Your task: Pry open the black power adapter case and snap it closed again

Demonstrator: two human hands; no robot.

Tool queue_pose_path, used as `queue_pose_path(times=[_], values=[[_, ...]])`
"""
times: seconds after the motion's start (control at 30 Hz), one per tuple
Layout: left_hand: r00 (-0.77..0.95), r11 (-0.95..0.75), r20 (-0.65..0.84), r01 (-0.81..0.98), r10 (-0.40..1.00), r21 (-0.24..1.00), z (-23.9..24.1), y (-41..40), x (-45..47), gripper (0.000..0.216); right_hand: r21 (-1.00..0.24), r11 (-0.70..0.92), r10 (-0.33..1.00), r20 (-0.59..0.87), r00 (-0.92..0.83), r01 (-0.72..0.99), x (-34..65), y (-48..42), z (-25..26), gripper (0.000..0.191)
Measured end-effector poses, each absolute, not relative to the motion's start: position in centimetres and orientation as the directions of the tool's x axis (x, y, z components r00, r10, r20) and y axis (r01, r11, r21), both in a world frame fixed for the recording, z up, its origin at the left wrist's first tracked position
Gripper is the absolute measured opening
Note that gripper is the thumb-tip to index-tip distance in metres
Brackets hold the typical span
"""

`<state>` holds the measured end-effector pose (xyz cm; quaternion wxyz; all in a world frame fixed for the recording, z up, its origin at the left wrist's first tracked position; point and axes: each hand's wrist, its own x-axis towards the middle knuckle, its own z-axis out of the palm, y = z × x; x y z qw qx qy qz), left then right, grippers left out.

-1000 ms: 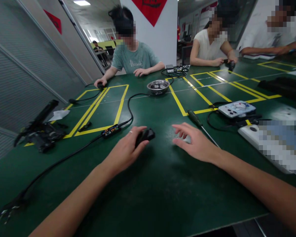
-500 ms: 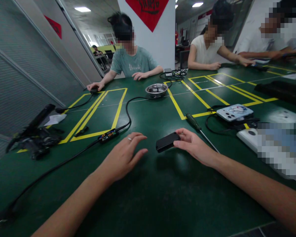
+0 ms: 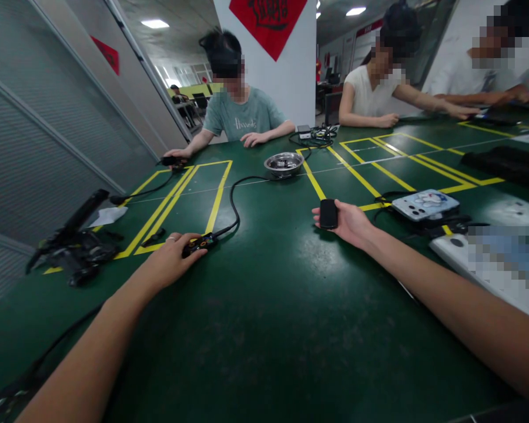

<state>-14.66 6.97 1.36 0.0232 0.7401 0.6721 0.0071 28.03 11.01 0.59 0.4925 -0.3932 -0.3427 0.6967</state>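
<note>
My right hand (image 3: 350, 224) holds a small flat black device (image 3: 328, 213) just above the green table (image 3: 268, 329), beside a yellow tape line. My left hand (image 3: 170, 262), with a ring on one finger, reaches left and closes its fingers on a small black box with coloured buttons (image 3: 198, 243) that sits in line on a black cable (image 3: 233, 202). The cable runs back toward a metal bowl (image 3: 284, 164) and forward along my left arm.
A phone in a patterned case (image 3: 425, 204) lies on cables at the right, with a white device (image 3: 462, 247) nearer me. A black tool heap (image 3: 73, 244) lies at the left edge. Three people sit across the table, hands on it.
The black device went from my left hand to my right, which carried it forward and right. My left hand moved left onto the cable's button box. The screwdriver is now hidden behind my right arm.
</note>
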Motion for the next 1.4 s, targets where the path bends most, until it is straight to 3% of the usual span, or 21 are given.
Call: queue_pose_path(times=[0.3,0.53,0.67,0.77,0.87,1.0,1.13,1.3,1.4], values=[[0.070,-0.073,0.030,0.992,0.997,0.106,1.9,6.9,-15.3,0.066,-0.956,-0.093,0.995,-0.096,-0.002,-0.278,31.0,11.4,0.6,0.035],[0.089,-0.097,0.091,0.992,0.992,0.084,2.8,6.7,-14.8,0.058,-0.986,0.108,0.990,0.118,0.074,0.128,31.0,12.2,2.2,0.050],[0.127,-0.129,0.038,0.989,0.991,0.073,3.3,6.4,-14.0,0.054,-0.836,0.258,0.961,0.275,-0.037,0.485,29.9,12.5,1.7,0.047],[0.128,-0.129,0.025,0.990,0.991,0.056,3.7,6.1,-13.5,0.051,-0.626,0.336,0.935,0.313,-0.167,0.704,29.0,12.1,0.3,0.042],[0.077,-0.080,0.093,0.996,0.993,0.027,4.1,5.8,-13.3,0.054,-0.425,0.384,0.913,0.310,-0.267,0.820,28.2,11.4,-0.3,0.044],[-0.020,0.026,0.242,0.999,0.970,-0.021,4.6,5.1,-13.1,0.060,-0.219,0.488,0.844,0.366,-0.393,0.845,25.4,10.1,1.2,0.046],[-0.071,0.094,0.338,0.994,0.939,-0.052,4.8,4.4,-12.6,0.060,-0.110,0.673,0.716,0.345,-0.607,0.732,18.2,8.3,2.7,0.037],[-0.086,0.120,0.386,0.991,0.919,-0.066,4.3,4.3,-11.7,0.055,-0.078,0.826,0.541,0.386,-0.747,0.558,6.9,7.0,1.1,0.040],[-0.066,0.100,0.390,0.993,0.918,-0.067,4.0,4.4,-11.4,0.052,-0.160,0.839,0.542,0.344,-0.767,0.520,3.5,7.6,0.0,0.040]])
